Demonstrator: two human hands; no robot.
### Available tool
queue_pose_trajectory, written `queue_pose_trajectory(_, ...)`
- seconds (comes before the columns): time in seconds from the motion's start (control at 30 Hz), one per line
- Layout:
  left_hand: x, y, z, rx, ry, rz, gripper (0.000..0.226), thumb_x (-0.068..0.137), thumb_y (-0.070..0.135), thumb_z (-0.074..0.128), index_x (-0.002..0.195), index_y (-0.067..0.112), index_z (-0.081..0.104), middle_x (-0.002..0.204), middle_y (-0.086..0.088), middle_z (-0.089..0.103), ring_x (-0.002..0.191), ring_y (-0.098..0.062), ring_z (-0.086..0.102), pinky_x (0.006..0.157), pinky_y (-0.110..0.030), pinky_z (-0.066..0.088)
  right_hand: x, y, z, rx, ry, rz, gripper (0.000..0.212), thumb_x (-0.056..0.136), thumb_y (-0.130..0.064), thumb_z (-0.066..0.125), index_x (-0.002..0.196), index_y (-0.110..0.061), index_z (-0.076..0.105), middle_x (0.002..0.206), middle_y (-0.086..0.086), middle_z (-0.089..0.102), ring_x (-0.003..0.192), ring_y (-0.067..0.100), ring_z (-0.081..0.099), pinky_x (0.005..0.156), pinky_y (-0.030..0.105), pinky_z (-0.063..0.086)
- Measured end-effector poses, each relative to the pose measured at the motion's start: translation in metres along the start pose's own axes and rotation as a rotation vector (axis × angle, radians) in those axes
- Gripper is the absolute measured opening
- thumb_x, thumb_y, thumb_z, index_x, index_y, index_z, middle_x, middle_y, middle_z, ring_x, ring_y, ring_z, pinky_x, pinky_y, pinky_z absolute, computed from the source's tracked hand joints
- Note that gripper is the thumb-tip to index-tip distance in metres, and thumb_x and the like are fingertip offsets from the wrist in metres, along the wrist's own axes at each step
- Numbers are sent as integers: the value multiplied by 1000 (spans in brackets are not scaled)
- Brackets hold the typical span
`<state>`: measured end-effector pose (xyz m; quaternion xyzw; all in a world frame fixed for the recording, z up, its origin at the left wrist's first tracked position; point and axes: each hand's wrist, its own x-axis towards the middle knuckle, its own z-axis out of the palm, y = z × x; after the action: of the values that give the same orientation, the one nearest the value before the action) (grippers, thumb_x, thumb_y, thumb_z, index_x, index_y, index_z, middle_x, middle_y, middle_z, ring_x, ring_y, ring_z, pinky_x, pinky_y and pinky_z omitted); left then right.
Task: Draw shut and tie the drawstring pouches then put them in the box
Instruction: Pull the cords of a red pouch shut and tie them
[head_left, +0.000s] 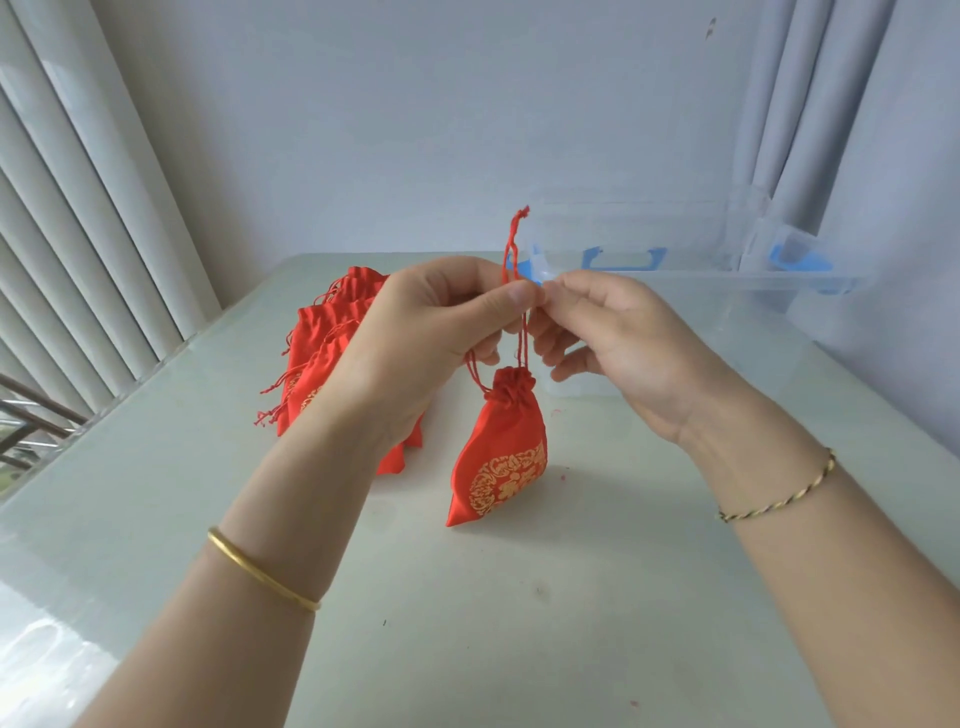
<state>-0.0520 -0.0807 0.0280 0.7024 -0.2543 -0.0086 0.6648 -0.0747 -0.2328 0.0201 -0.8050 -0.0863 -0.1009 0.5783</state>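
Note:
A red drawstring pouch (501, 452) with a gold pattern hangs above the table, its mouth gathered shut. Its red strings (523, 340) run up between my two hands, and a frayed end sticks up above them. My left hand (436, 322) pinches the strings between thumb and forefinger. My right hand (608, 332) pinches the same strings from the right, fingertips touching the left thumb. A pile of several more red pouches (322, 343) lies on the table behind my left hand, partly hidden by it.
A clear plastic box (675, 270) with blue latches stands open at the back right of the pale table (519, 623). A wall rises behind it. Vertical blinds and a railing are at the left past the table edge.

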Motion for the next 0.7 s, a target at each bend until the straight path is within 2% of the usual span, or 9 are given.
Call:
queue_pose_trajectory(0.13,1,-1,-1,-102,55,-13,7,88,9,58,86,9,65,64,2,62,53,-9,49,55,-19,44,1,-3,-8,138,3,-26,35,96,-17,44,63,-13,52,61,1,49,53,11,45,55,24,41)
queue_pose_trajectory(0.2,2,-2,-1,-161,77,-18,9,88,6,57,87,9,65,69,-1,66,54,-8,53,57,-19,48,-1,-6,-15,200,-106,-30,37,94,-16,47,58,-13,52,57,2,49,52,12,44,53,23,40)
queue_pose_trajectory(0.27,3,-3,-1,-175,75,-19,10,87,2,57,86,8,65,74,-3,68,56,-7,55,60,-18,51,-3,-7,-16,122,-267,-13,36,91,-19,51,55,-14,54,55,1,51,52,13,46,52,23,42)
queue_pose_trajectory(0.33,2,-2,0,-148,49,-17,12,85,-2,58,83,8,65,74,-4,69,58,-8,56,64,-20,51,-6,-7,-16,-47,-343,52,35,91,-19,53,57,-13,56,56,1,55,53,12,50,54,24,43)
queue_pose_trajectory(0.37,1,-2,-1,-124,29,-13,14,85,-4,58,82,9,64,73,-3,69,58,-10,56,65,-20,51,-7,-7,-17,-110,-331,94,34,92,-20,51,59,-12,58,58,2,57,54,12,52,55,26,44)
queue_pose_trajectory(0.43,1,0,-2,-57,-25,8,18,84,-7,58,83,11,63,72,-2,68,59,-12,55,64,-21,51,-5,-6,-19,-120,-198,139,36,94,-25,45,65,-13,62,62,3,61,58,14,55,57,27,43)
queue_pose_trajectory(0.53,-1,3,-2,88,-121,123,25,86,-11,54,90,13,60,80,-12,63,64,-14,58,63,-21,51,2,-2,-15,21,60,54,33,95,-21,41,72,-15,64,67,1,63,64,14,57,62,29,44)
queue_pose_trajectory(0.6,-3,4,1,210,-129,244,30,87,-11,52,92,18,58,88,-17,62,71,-13,60,64,-20,52,4,3,-5,129,50,7,30,95,-13,40,76,-17,63,71,0,64,71,15,60,67,31,46)
queue_pose_trajectory(0.7,-3,0,5,390,-33,386,37,85,-9,54,94,27,56,85,-1,62,76,-8,59,67,-15,50,4,6,2,276,-103,34,27,96,-10,41,82,-15,63,73,1,67,72,19,63,71,35,49)
